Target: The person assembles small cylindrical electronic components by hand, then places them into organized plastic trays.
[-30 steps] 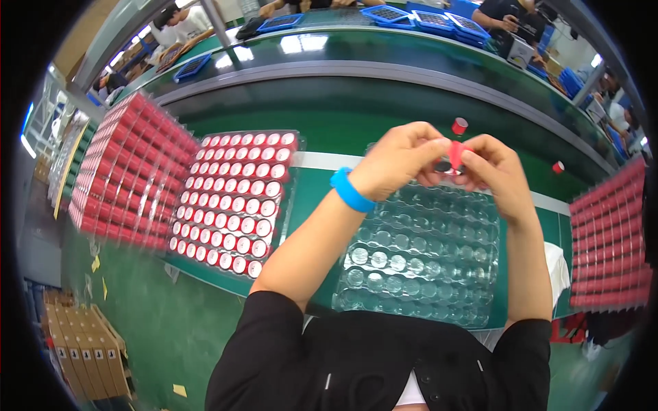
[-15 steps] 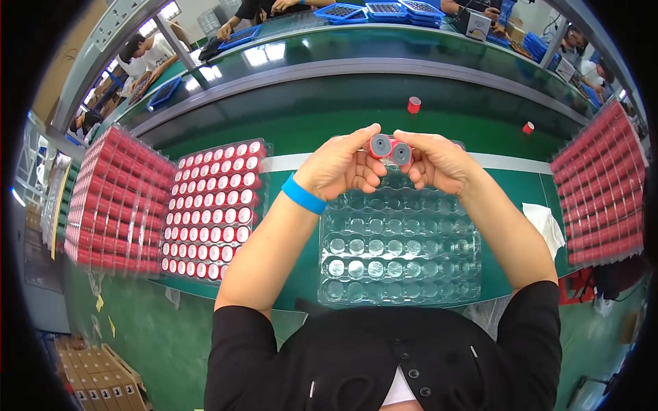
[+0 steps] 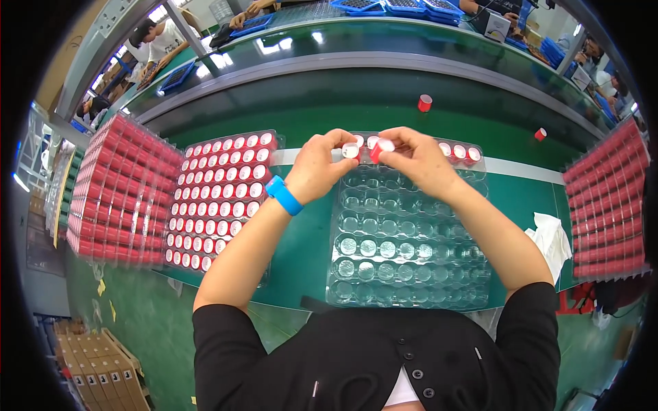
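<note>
Now turning up white ends on a red cylinder and a tilted cylinder, no longer grey ends toward the camera as half a second ago; so matching, it seems, the white-topped cylinders in the back row of a see-through tray.

Pinching the red cylinder in the fingers of the left hand, and wearing a blue wristband on that side. Gripping the tilted cylinder in the fingers of the right hand. Holding both at that back row, partly hiding it; not showing whether touching the tray or hovering.

Working at a green worktop, crossed by a white strip. Having a filled tray lying to the left, a tall left stack beside it, and a right stack standing near a white cloth. Seeing, beyond the hands, a loose cylinder and, well apart to its right, another. Facing, past a grey rail, co-workers working near blue trays. Looking down at lower left onto a green floor and brown boxes.
</note>
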A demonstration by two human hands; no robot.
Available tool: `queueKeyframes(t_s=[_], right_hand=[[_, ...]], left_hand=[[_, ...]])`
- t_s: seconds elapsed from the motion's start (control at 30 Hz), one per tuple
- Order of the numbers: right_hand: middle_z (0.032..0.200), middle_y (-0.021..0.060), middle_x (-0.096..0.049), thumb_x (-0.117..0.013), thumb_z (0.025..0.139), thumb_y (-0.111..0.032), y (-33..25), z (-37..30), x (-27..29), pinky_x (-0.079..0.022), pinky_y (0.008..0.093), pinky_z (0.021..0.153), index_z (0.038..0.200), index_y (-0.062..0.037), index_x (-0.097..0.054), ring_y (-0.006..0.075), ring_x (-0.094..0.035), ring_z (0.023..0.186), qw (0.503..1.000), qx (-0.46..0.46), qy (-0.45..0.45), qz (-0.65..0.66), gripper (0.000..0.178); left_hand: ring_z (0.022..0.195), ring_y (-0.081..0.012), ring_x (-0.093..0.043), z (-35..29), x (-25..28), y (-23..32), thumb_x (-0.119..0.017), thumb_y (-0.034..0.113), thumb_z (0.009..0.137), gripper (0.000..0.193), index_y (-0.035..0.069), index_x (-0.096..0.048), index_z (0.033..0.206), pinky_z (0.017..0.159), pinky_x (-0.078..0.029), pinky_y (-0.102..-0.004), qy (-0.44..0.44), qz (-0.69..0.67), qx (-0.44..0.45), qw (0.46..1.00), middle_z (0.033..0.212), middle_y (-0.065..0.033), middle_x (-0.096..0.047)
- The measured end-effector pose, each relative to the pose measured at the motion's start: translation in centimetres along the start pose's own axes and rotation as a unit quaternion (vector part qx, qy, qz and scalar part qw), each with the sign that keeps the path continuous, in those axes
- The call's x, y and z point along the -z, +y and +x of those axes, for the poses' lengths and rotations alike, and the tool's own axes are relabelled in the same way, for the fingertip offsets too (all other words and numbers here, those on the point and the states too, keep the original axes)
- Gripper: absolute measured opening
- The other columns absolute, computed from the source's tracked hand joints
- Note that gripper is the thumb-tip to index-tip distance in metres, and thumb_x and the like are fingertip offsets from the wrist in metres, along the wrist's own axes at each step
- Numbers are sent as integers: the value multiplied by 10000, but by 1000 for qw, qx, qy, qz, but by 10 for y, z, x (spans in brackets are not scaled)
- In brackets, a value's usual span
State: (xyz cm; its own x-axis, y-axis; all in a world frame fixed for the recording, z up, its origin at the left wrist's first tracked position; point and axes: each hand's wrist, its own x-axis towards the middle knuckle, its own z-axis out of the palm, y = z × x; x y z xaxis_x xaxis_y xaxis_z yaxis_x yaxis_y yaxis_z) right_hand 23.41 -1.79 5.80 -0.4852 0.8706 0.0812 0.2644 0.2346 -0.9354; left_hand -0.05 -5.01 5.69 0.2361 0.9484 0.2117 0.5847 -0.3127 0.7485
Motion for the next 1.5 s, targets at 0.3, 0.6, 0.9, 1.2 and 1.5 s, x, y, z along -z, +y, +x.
queueKeyframes(t_s=[0.3, 0.6, 0.9, 1.2, 1.5], right_hand=[[945, 69, -664, -787, 774, -214, 21, 5, -26, -447, 431, 908, 1074, -87, -672, 287, -598, 956, 886, 232, 72, -394, 346], [1084, 118, -657, -743, 845, -318, 18, -12, 39, -454, 428, 940, 1193, -54, -671, 306, -596, 1047, 912, 134, 103, -373, 442], [1284, 163, -602, -707, 857, -316, 145, -40, 267, -478, 450, 1004, 1279, -84, -621, 356, -564, 1201, 778, -75, 414, -467, 489], [1350, 141, -555, -629, 894, -288, 206, -30, 352, -515, 476, 925, 1170, -187, -682, 377, -617, 1088, 788, -244, 301, -478, 299], [1049, 143, -675, -671, 834, -343, 122, 107, 191, -513, 417, 948, 1005, -103, -742, 309, -638, 1094, 932, -43, 169, -318, 302]], left_hand=[[1220, -328, -547, 2, -20, -28, -770, 186, 822, 427, 83, -670, 1224, 1074, -418, -423, -11, 103, -18, 995, 1297, -178, -585], [1312, -345, -508, 20, -12, -29, -689, 366, 916, 621, 0, -526, 1391, 1093, -420, -406, 19, -21, 72, 997, 1406, -231, -525], [1401, -226, -400, 21, -57, -28, -451, 443, 1068, 628, 20, -349, 1521, 1167, -315, -361, 65, -410, 178, 892, 1517, -139, -415], [1444, -230, -352, 32, -82, -15, -414, 449, 1078, 628, 24, -333, 1533, 1181, -296, -355, 64, -443, 155, 881, 1559, -142, -370], [1394, -196, -397, 31, -85, -24, -421, 431, 1083, 576, 18, -415, 1485, 1166, -298, -334, 131, -417, 123, 891, 1495, -114, -446]])
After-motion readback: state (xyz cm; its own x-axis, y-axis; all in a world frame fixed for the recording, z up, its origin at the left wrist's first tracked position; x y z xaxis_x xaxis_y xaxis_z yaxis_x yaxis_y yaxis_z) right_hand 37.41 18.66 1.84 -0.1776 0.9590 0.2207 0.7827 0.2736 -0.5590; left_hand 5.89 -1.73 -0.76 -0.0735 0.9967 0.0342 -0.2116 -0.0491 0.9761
